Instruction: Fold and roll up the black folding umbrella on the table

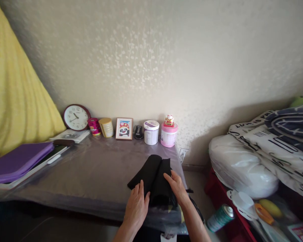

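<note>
A black folded sheet [151,174], soft and dark like cloth, lies at the front right corner of the table. It has a crease or gap down its middle, and its left part fans outward. My left hand [136,204] rests on its near left side, fingers stretched out and thumb apart. At the right edge of the sheet, my right hand [176,185] has its thumb on top and its other fingers curled around the side. The fingers under that edge are partly hidden.
Plastic film covers the table [91,168]. Along the wall stand a clock [77,117], a picture frame [124,128], a white tub [151,132] and a pink tub [168,136]. Purple folders [20,161] lie left. A red bin [214,183] and a spray can [220,218] are at right.
</note>
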Demonstrator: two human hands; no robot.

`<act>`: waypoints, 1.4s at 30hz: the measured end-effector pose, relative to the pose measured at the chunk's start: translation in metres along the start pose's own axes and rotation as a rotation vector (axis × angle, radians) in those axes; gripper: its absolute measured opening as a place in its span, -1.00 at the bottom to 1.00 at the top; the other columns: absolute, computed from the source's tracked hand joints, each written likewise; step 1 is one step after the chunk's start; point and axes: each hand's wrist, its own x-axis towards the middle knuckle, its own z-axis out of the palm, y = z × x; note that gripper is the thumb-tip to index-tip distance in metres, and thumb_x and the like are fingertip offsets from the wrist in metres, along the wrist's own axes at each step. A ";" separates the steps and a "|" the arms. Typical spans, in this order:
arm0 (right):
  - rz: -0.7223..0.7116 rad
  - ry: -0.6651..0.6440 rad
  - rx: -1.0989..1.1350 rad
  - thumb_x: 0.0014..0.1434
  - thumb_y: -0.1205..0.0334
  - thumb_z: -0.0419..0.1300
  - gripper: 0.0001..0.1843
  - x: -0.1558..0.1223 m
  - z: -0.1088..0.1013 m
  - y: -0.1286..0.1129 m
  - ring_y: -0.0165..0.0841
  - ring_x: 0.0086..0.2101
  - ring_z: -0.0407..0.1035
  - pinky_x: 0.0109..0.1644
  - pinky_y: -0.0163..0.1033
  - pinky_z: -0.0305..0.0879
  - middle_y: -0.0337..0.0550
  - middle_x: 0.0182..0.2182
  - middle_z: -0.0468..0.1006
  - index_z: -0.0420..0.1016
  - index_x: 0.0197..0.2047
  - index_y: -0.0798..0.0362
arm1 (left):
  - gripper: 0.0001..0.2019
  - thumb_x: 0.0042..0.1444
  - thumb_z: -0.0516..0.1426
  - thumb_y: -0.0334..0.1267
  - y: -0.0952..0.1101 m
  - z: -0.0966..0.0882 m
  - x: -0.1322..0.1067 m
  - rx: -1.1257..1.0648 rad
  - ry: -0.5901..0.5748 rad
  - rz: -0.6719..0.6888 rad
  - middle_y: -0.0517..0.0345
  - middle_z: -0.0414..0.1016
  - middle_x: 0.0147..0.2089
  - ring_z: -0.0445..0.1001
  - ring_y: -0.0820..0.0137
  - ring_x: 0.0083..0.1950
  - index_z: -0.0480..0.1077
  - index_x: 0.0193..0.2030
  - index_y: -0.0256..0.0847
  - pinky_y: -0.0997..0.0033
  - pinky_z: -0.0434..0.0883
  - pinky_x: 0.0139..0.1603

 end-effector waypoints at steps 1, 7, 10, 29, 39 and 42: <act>0.031 -0.045 0.068 -0.08 -0.02 0.19 -0.64 0.002 0.007 -0.005 -0.30 -0.49 0.36 -0.45 -0.26 0.28 -0.21 -0.55 0.48 0.46 -0.29 0.08 | -0.55 0.22 -0.19 -0.22 0.000 -0.001 0.000 -0.003 -0.006 0.001 -0.12 0.37 -0.04 0.36 0.29 -0.03 0.14 0.15 -0.47 0.31 0.33 -0.03; 0.091 -0.099 0.160 -0.07 0.04 0.21 -0.56 0.018 0.045 -0.011 -0.40 -0.52 0.33 -0.46 -0.32 0.26 -0.29 -0.55 0.43 0.38 -0.14 0.10 | -0.57 0.17 -0.22 -0.38 -0.006 -0.001 0.000 -0.026 -0.063 0.041 -0.11 0.32 0.05 0.31 0.30 0.04 0.11 0.17 -0.43 0.26 0.29 0.04; 0.100 -0.081 0.077 -0.05 0.07 0.19 -0.57 0.027 0.059 -0.003 -0.43 -0.54 0.30 -0.50 -0.36 0.22 -0.30 -0.56 0.40 0.36 -0.12 0.12 | -0.57 0.15 -0.22 -0.40 -0.009 -0.002 0.001 -0.063 -0.079 0.050 -0.12 0.31 0.06 0.30 0.29 0.07 0.15 0.14 -0.41 0.24 0.29 0.04; 0.007 -0.270 -0.300 0.12 0.12 0.04 -0.68 0.041 0.083 0.016 -0.39 -0.48 0.42 -0.42 -0.33 0.31 -0.23 -0.51 0.49 0.31 -0.09 0.09 | -0.50 0.19 -0.21 -0.02 -0.023 0.022 -0.008 -0.131 0.086 -0.040 -0.19 0.47 -0.14 0.47 0.25 -0.12 0.33 -0.10 -0.41 0.29 0.41 -0.11; -0.651 -0.250 -0.532 0.21 0.29 -0.04 -0.74 0.002 0.049 0.009 -0.32 -0.10 0.31 0.03 -0.14 0.20 -0.11 -0.17 0.48 0.44 -0.16 0.01 | -0.58 0.23 -0.28 -0.14 -0.022 0.020 -0.006 -0.133 0.127 -0.004 -0.06 0.49 -0.16 0.47 0.34 -0.13 0.30 -0.10 -0.29 0.33 0.42 -0.14; -0.704 -0.237 -0.654 0.21 0.28 -0.03 -0.72 0.013 0.045 0.019 -0.27 0.04 0.19 0.13 -0.05 0.09 -0.08 -0.01 0.39 0.41 -0.07 -0.01 | -0.58 0.23 -0.27 -0.15 -0.021 0.020 -0.006 -0.125 0.120 -0.004 -0.06 0.49 -0.15 0.47 0.31 -0.11 0.32 -0.12 -0.28 0.30 0.41 -0.13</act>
